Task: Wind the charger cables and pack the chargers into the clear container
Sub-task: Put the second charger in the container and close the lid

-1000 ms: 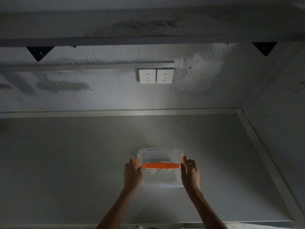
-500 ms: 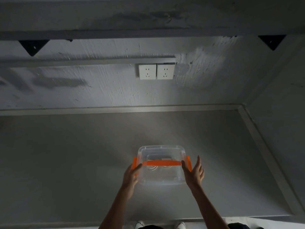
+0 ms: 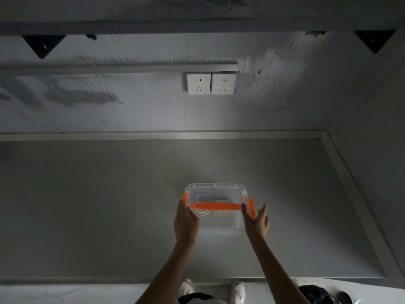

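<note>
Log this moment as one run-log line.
stage: packing done, lid on | clear container: on grey table, white cables inside | left hand: open, touching its side | right hand: open beside orange latch

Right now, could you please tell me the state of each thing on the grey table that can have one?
Clear container: lid on, resting on the grey table.
Orange handle: folded flat across the lid.
Orange side latches: cannot tell whether clipped.
Chargers: inside, white cables coiled.
Left hand: open, against the container's left side.
Right hand: open, fingers spread by the right side.
Wall sockets: nothing plugged in.
</note>
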A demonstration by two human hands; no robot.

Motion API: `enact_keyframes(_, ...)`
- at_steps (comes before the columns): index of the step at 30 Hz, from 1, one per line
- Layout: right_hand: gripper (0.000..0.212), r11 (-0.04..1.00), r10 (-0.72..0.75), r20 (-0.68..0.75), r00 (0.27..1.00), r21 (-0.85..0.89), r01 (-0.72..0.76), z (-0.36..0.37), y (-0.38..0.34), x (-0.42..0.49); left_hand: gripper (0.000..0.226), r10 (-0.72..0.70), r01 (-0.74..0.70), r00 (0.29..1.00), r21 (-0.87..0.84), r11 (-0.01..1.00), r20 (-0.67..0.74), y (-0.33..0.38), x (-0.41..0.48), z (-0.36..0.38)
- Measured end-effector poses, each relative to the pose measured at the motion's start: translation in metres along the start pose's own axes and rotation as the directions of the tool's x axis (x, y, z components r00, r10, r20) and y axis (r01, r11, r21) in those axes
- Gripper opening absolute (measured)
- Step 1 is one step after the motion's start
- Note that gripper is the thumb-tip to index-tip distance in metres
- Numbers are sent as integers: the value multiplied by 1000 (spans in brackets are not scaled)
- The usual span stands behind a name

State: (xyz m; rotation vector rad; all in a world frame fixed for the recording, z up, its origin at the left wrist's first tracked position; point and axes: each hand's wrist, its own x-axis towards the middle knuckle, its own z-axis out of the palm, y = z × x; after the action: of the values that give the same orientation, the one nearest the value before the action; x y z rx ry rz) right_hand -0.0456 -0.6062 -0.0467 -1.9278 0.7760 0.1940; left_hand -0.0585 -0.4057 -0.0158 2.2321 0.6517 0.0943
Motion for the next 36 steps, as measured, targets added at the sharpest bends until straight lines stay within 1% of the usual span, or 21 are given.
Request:
enact_keyframes(2,76,998,-21,106,994,59,15,-2,-3,-2,44,22,-22,1000,17,1000,17,-4,0,0)
enact_keyframes(3,73,997,-40,93,995,75,33,-3,-5,-4,45,35,-35,999,20,999,22,-6,1,0)
enact_keyframes(5,61,998,-58,-44,997,20,59,-1,-7,-8,44,50,-50,998,16,999,26,-8,1,0)
enact_keyframes(7,50,989,-111,-203,973,-120,88,3,-6,-13,43,58,-59,998,13,998,21,-7,0,0)
enact_keyframes(8,48,975,-162,-263,951,-190,113,4,-7,-16,42,62,-63,998,13,998,18,-7,1,0)
enact_keyframes(10,47,944,-259,-326,909,-285,167,7,-11,-24,42,60,-60,998,19,998,18,-8,2,0)
enact_keyframes(13,39,904,-367,-347,863,-351,244,8,-12,-26,42,48,-48,999,25,999,25,-9,2,1)
enact_keyframes(17,34,870,-412,-312,856,-414,268,8,-13,-28,45,25,-27,999,45,999,40,-9,1,2)
enact_keyframes(20,32,859,-407,-290,866,-443,255,8,-16,-31,46,19,-23,997,55,998,69,-10,2,1)
enact_keyframes(23,32,869,-400,-270,876,-415,270,7,-16,-30,47,23,-29,996,64,998,91,-9,3,-1)
enact_keyframes(25,32,864,-425,-220,878,-388,320,6,-16,-26,47,26,-34,993,66,997,113,-8,7,-1)
enact_keyframes(28,38,847,-464,-144,874,-361,390,4,-23,-16,47,44,-52,988,57,997,145,-6,15,-2)
enact_keyframes(32,43,849,-448,-85,890,-352,393,3,-41,-5,47,79,-87,986,53,995,144,1,29,-3)
enact_keyframes(34,44,828,-467,-63,882,-381,412,4,-46,-3,49,86,-100,980,67,993,180,2,36,-4)
enact_keyframes(36,43,785,-484,-33,874,-457,418,4,-48,-3,52,73,-95,973,93,991,220,4,41,-5)
